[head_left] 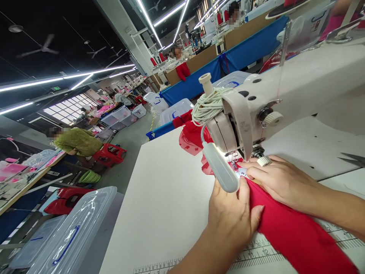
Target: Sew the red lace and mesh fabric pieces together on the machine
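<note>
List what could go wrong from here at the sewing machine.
The right hand has fingers close to the presser foot, so one might get caught. The grey lamp partly covers the left hand in this view, perhaps hiding a slip. The red fabric might skew if guided unevenly.

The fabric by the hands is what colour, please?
The fabric is red, shown best in the head view.

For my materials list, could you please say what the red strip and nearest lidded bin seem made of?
Red strip: probably fabric, matte, with soft creases and no glare. Nearest lidded bin: likely plastic, smooth and glossy, translucent with bright reflections.
</note>
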`<state>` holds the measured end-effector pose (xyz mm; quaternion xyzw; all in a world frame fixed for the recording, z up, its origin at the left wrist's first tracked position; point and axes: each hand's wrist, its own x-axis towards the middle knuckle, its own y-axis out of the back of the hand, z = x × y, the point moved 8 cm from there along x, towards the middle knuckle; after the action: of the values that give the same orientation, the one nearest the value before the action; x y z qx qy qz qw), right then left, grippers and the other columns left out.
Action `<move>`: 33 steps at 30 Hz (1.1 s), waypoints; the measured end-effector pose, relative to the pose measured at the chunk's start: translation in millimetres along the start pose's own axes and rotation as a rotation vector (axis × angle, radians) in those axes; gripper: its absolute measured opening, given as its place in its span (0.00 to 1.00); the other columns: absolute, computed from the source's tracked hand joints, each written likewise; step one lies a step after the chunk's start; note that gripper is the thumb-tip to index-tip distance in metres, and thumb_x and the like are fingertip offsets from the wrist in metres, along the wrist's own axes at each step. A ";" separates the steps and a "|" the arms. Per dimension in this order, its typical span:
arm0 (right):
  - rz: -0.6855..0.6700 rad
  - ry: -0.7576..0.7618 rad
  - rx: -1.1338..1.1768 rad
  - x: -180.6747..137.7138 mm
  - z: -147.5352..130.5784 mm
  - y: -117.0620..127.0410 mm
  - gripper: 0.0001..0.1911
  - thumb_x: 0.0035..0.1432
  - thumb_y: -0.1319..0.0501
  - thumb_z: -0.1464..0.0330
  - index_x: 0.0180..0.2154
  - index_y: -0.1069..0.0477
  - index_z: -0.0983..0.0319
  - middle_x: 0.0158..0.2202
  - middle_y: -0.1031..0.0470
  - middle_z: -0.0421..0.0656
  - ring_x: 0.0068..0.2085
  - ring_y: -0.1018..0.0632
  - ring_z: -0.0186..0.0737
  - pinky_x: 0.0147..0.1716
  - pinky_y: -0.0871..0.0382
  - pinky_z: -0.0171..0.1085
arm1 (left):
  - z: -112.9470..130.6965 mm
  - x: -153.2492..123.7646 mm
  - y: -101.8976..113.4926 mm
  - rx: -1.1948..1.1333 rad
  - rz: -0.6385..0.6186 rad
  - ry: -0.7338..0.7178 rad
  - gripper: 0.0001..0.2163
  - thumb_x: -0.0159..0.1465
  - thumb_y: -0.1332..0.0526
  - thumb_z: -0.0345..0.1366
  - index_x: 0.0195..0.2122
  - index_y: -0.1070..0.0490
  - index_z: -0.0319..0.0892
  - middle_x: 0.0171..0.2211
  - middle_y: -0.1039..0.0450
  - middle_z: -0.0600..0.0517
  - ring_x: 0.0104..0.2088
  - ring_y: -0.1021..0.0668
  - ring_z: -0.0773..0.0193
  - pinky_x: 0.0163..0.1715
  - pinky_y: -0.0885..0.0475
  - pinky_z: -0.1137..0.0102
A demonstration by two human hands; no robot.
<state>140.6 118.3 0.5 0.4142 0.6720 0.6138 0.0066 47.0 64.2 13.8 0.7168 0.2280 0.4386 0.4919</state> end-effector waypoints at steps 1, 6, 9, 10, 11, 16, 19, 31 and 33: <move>-0.004 -0.004 0.006 0.4 0.0 0.0 0.18 0.68 0.55 0.80 0.38 0.29 0.63 0.39 0.23 0.49 0.46 0.25 0.50 0.41 0.38 0.45 | -0.3 0.3 0.2 -0.005 -0.004 0.003 0.25 0.70 0.46 0.50 0.55 0.29 0.32 0.53 0.25 0.35 0.52 0.22 0.44 0.56 0.26 0.49; -0.009 -0.040 0.032 2.8 1.0 -0.7 0.16 0.68 0.55 0.80 0.33 0.35 0.61 0.41 0.24 0.47 0.39 0.28 0.45 0.42 0.39 0.44 | -1.0 -0.3 0.9 0.004 -0.007 0.006 0.23 0.70 0.46 0.48 0.54 0.28 0.33 0.53 0.25 0.35 0.50 0.21 0.44 0.53 0.23 0.51; -0.003 -0.054 0.051 4.1 0.7 -0.7 0.14 0.67 0.54 0.80 0.32 0.37 0.60 0.41 0.25 0.46 0.38 0.29 0.44 0.43 0.40 0.44 | -1.2 -1.4 -1.0 0.011 -0.026 0.009 0.24 0.70 0.46 0.47 0.56 0.29 0.33 0.55 0.27 0.34 0.52 0.22 0.44 0.53 0.23 0.50; 0.003 -0.056 0.058 4.6 0.5 -0.1 0.14 0.67 0.53 0.80 0.33 0.37 0.60 0.41 0.25 0.46 0.38 0.29 0.44 0.43 0.40 0.44 | -1.2 -1.5 -1.7 0.012 -0.034 0.010 0.24 0.69 0.46 0.47 0.57 0.30 0.33 0.56 0.27 0.34 0.52 0.22 0.44 0.53 0.23 0.50; 0.010 -0.058 0.064 4.9 0.4 0.8 0.14 0.67 0.53 0.80 0.33 0.37 0.60 0.41 0.25 0.46 0.38 0.30 0.44 0.43 0.40 0.44 | -1.5 -1.4 -2.1 0.013 -0.039 0.012 0.23 0.69 0.46 0.45 0.58 0.30 0.33 0.57 0.28 0.34 0.53 0.22 0.44 0.53 0.23 0.50; 0.008 -0.048 0.079 4.7 0.9 2.2 0.15 0.68 0.54 0.80 0.32 0.37 0.60 0.40 0.25 0.45 0.39 0.29 0.44 0.42 0.40 0.43 | -3.9 2.7 0.1 -0.023 -0.008 0.010 0.20 0.65 0.46 0.36 0.54 0.29 0.33 0.53 0.25 0.36 0.52 0.22 0.46 0.54 0.24 0.50; 0.024 -0.031 0.059 3.1 2.4 2.7 0.16 0.70 0.55 0.78 0.30 0.39 0.60 0.38 0.25 0.46 0.34 0.30 0.44 0.37 0.38 0.43 | -8.7 5.2 1.0 -0.054 0.017 0.032 0.19 0.59 0.46 0.31 0.50 0.27 0.35 0.51 0.23 0.38 0.50 0.21 0.48 0.53 0.24 0.53; 0.261 0.076 0.039 2.1 14.2 14.7 0.16 0.66 0.54 0.78 0.33 0.34 0.56 0.31 0.28 0.44 0.33 0.22 0.46 0.34 0.27 0.40 | -103.5 20.1 -10.6 -0.058 -0.221 0.443 0.26 0.66 0.47 0.30 0.66 0.41 0.29 0.67 0.40 0.29 0.66 0.33 0.45 0.61 0.30 0.50; 0.260 0.064 0.030 -0.6 19.9 8.6 0.16 0.65 0.54 0.78 0.35 0.32 0.57 0.31 0.28 0.43 0.33 0.22 0.46 0.33 0.27 0.40 | -122.5 34.6 -13.7 -0.065 -0.265 0.414 0.27 0.69 0.48 0.34 0.68 0.44 0.30 0.71 0.47 0.34 0.71 0.40 0.48 0.67 0.37 0.53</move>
<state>155.9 133.4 2.5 0.4782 0.6215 0.6123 -0.1004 -38.4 158.0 31.4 0.5593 0.4017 0.5149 0.5106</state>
